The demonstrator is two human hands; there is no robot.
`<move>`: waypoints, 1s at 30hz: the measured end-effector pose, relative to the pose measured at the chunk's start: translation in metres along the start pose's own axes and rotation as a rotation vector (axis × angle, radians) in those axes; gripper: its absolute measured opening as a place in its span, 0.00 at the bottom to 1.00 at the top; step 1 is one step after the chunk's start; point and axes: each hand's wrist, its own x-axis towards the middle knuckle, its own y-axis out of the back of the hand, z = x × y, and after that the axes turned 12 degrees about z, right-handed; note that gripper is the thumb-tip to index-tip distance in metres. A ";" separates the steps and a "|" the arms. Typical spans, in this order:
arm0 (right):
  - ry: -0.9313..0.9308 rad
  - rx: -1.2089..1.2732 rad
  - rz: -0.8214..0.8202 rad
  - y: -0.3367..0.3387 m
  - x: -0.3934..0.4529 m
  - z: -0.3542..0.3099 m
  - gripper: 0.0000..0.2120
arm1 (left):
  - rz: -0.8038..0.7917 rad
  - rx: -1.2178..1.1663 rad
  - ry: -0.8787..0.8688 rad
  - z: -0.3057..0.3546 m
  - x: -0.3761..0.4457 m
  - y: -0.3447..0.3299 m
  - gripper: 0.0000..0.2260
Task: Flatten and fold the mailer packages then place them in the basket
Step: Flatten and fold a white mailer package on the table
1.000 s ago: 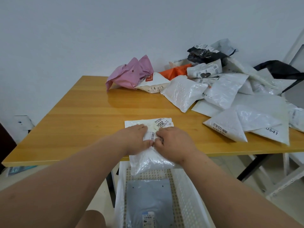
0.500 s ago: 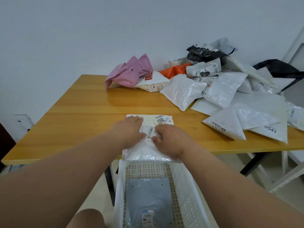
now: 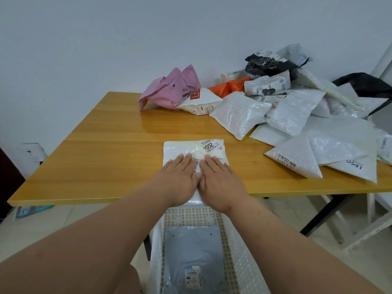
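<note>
White bubble mailer with a barcode label (image 3: 193, 150) lies at the wooden table's (image 3: 101, 149) six-o'clock edge; I press left hand (image 3: 177, 181) and right hand (image 3: 220, 181) flat (fingers straight, gripping nothing), presumably expelling air before folding.

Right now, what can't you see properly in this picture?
All in the head view:
- The near part of the white mailer is covered by the left hand and right hand pressing flat on it.
- Its label print is too small to read fully.
- The basket is cut off by the bottom edge.
- Mailers deep in the pile hide under others; the right edge cuts the pile off.
</note>
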 end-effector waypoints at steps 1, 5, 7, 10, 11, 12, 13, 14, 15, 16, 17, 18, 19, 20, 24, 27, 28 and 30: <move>0.006 -0.011 -0.006 0.000 0.000 -0.001 0.28 | 0.000 0.003 0.003 0.001 -0.001 0.000 0.26; 0.024 -0.043 -0.015 -0.002 -0.002 0.000 0.30 | 0.005 0.035 0.004 0.002 -0.002 0.000 0.25; 0.034 -0.051 0.004 -0.002 -0.002 -0.001 0.38 | 0.005 0.046 -0.002 0.002 -0.001 0.000 0.25; 0.031 -0.038 0.015 -0.003 -0.002 -0.002 0.43 | -0.009 0.053 -0.001 0.002 -0.001 0.001 0.25; 0.030 -0.035 0.020 -0.003 -0.003 -0.002 0.43 | -0.013 0.055 0.001 0.002 -0.001 0.001 0.25; 0.029 -0.031 0.019 -0.002 -0.004 -0.003 0.44 | -0.019 0.058 0.001 0.002 -0.001 0.001 0.25; 0.025 -0.024 0.008 0.000 -0.004 -0.004 0.43 | -0.029 0.059 0.000 0.003 -0.001 0.003 0.25; 0.012 -0.007 -0.013 0.004 -0.002 -0.005 0.39 | -0.038 0.055 -0.001 0.003 0.000 0.006 0.25; -0.005 0.012 -0.040 0.009 0.002 -0.005 0.34 | -0.041 0.046 0.002 0.003 0.003 0.011 0.25; -0.020 0.016 -0.057 0.016 0.007 -0.005 0.28 | -0.030 0.040 0.007 0.002 0.006 0.016 0.25; -0.035 0.005 -0.048 0.024 0.015 -0.005 0.22 | 0.000 0.045 0.014 0.000 0.010 0.022 0.24; -0.044 -0.010 -0.018 0.030 0.022 -0.005 0.18 | 0.042 0.061 0.023 -0.003 0.014 0.027 0.23; -0.046 -0.017 0.024 0.034 0.028 -0.005 0.18 | 0.080 0.080 0.036 -0.005 0.018 0.030 0.22; -0.041 -0.015 0.059 0.036 0.033 -0.003 0.19 | 0.105 0.090 0.051 -0.007 0.021 0.032 0.23; 0.011 -0.036 0.036 0.023 0.043 0.006 0.25 | 0.004 0.045 0.081 -0.010 0.032 0.024 0.26; 0.033 -0.047 -0.001 0.009 0.046 0.013 0.27 | -0.064 0.078 0.059 -0.013 0.036 0.016 0.27; 0.046 -0.055 0.005 0.005 0.047 0.015 0.28 | -0.061 0.091 0.055 -0.013 0.037 0.015 0.27; 0.049 -0.069 0.015 0.000 0.048 0.016 0.29 | -0.050 0.112 0.052 -0.012 0.036 0.016 0.27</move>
